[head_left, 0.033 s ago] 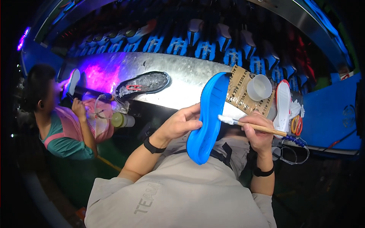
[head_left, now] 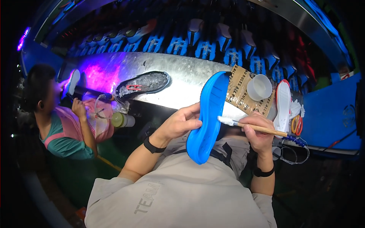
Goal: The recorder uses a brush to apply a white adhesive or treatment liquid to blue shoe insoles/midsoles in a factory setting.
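Close against my chest, my left hand pinches the blue sole upright, as in the earlier frame; nothing has shifted. My right hand grips the brush, bristles touching the sole's right edge, near the white cup.

At the centre of the frame the left hand grips a bright blue shoe sole held on end, while the right hand presses the bristles of a wooden-handled brush against its right edge. Behind them on the metal bench lie a cardboard sheet bearing a white plastic cup, and a dark sole left of centre. At the left edge another person holds a white sole under purple light.
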